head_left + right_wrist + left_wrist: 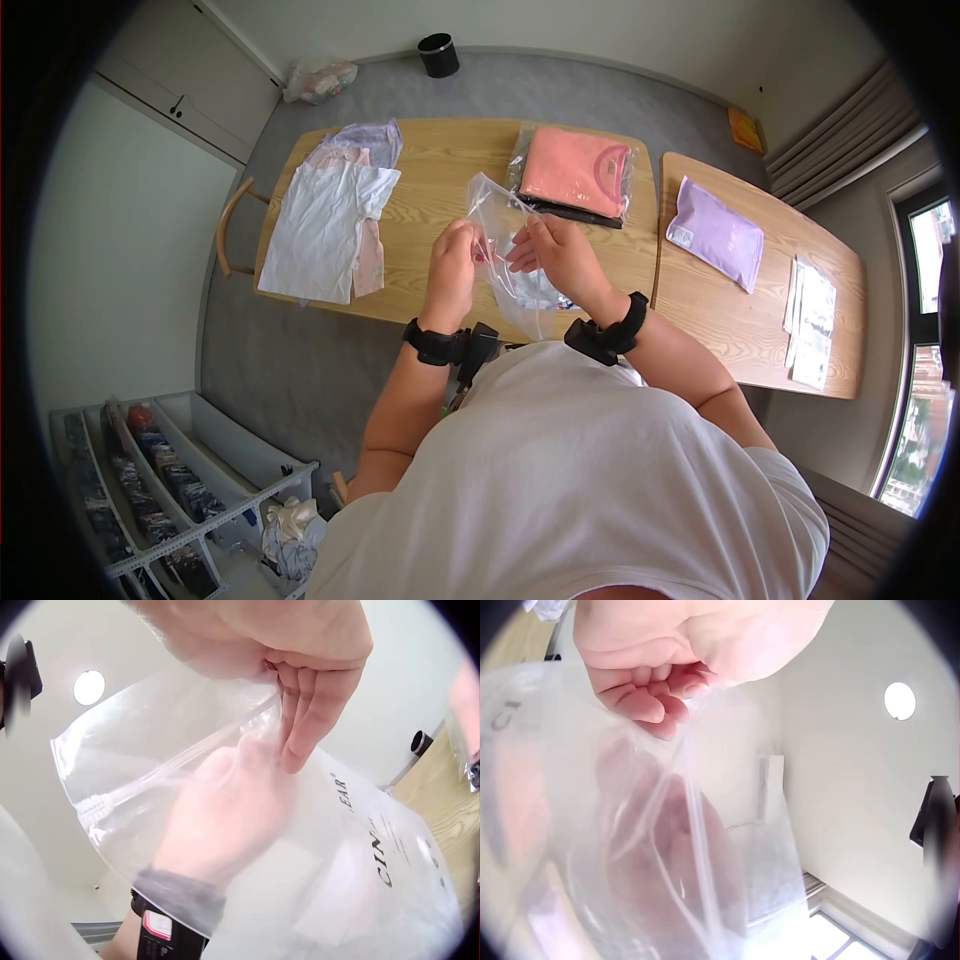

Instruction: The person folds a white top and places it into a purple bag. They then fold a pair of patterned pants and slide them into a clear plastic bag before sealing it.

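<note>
A clear plastic zip bag [487, 197] with a slider and black lettering is held up over the near edge of the table. My left hand [453, 265] pinches one side of it with curled fingertips, as the left wrist view shows the film [697, 847] hanging from them. On the other side, my right hand [562, 252] grips the bag's upper part by the zip strip, its fingers [319, 709] long against the film and its thumb mostly hidden. Through the bag [330, 847] the left hand shows blurred in the right wrist view.
A coral folded garment [565, 170] in clear packaging lies beyond the hands. White and pink shirts [325, 220] are spread at the left. On the right-hand table [770, 325] rest a purple package [718, 235] and white packets [812, 320]. A divided storage bin [180, 490] stands lower left.
</note>
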`<action>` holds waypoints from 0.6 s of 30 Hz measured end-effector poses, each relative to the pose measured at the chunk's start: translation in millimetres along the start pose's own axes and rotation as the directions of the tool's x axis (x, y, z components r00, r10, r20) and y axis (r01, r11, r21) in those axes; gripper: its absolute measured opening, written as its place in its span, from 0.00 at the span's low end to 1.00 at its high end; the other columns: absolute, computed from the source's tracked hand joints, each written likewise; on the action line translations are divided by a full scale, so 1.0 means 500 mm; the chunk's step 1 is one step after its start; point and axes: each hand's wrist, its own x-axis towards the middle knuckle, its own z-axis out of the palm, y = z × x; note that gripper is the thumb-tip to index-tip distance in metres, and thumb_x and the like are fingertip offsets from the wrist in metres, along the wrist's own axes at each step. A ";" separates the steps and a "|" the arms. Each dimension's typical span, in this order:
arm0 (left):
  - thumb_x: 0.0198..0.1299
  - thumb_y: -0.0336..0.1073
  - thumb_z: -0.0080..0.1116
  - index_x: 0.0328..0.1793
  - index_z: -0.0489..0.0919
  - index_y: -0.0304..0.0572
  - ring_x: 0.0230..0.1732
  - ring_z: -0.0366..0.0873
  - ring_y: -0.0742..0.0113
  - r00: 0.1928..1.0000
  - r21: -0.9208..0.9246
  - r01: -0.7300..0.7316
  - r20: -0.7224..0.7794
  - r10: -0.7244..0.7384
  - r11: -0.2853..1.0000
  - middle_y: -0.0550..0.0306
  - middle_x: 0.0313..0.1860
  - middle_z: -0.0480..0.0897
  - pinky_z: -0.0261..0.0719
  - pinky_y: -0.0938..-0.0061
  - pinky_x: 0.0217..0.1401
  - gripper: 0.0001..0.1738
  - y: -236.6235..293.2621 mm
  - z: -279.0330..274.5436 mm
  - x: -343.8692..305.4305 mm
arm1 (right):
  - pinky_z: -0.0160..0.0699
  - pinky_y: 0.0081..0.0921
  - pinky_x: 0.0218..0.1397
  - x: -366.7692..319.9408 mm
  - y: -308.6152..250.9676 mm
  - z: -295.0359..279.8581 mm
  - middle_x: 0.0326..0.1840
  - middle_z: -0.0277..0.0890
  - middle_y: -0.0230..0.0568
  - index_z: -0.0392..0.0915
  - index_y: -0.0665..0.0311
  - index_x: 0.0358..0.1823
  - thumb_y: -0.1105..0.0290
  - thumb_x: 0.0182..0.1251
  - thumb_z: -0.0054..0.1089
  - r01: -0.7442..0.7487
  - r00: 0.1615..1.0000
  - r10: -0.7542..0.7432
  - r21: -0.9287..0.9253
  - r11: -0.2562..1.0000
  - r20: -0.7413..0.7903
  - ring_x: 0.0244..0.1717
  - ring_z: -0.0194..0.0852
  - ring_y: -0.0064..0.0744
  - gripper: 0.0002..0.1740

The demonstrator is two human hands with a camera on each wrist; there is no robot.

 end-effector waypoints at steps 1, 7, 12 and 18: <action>0.64 0.32 0.39 0.28 0.70 0.34 0.22 0.71 0.70 1.000 0.001 0.003 0.000 -0.003 1.000 0.61 0.21 0.73 0.70 0.73 0.27 0.13 0.023 0.003 -0.006 | 0.78 0.24 0.30 0.001 0.004 -0.006 0.25 0.77 0.47 0.72 0.74 0.32 0.63 0.75 0.39 -0.003 1.000 0.003 0.002 1.000 -0.001 0.26 0.79 0.29 0.20; 0.54 0.33 0.50 0.25 0.69 0.32 0.23 0.70 0.45 0.930 0.950 -0.215 0.129 0.343 0.227 0.43 0.22 0.75 0.67 0.58 0.28 0.11 0.131 -0.027 -0.017 | 0.76 0.37 0.25 0.014 0.016 -0.038 0.17 0.73 0.50 0.69 0.72 0.26 0.69 0.67 0.48 0.259 0.896 -0.445 -0.832 0.491 0.017 0.16 0.74 0.46 0.14; 0.54 0.34 0.52 0.26 0.72 0.35 0.27 0.74 0.45 0.908 0.959 -0.265 0.215 0.359 0.098 0.45 0.26 0.77 0.72 0.58 0.31 0.09 0.117 0.014 -0.036 | 0.72 0.35 0.41 0.002 0.011 -0.007 0.35 0.72 0.46 0.70 0.65 0.27 0.75 0.54 0.52 0.430 0.620 -0.763 -0.892 0.139 0.180 0.38 0.72 0.45 0.02; 0.53 0.32 0.54 0.26 0.74 0.36 0.28 0.75 0.47 0.892 0.917 -0.373 0.313 0.328 0.141 0.46 0.26 0.78 0.73 0.59 0.30 0.08 0.086 0.048 -0.045 | 0.65 0.36 0.57 -0.017 0.041 0.013 0.47 0.72 0.42 0.75 0.65 0.40 0.73 0.51 0.52 0.738 0.478 -0.475 -0.631 -0.239 0.739 0.54 0.65 0.41 0.13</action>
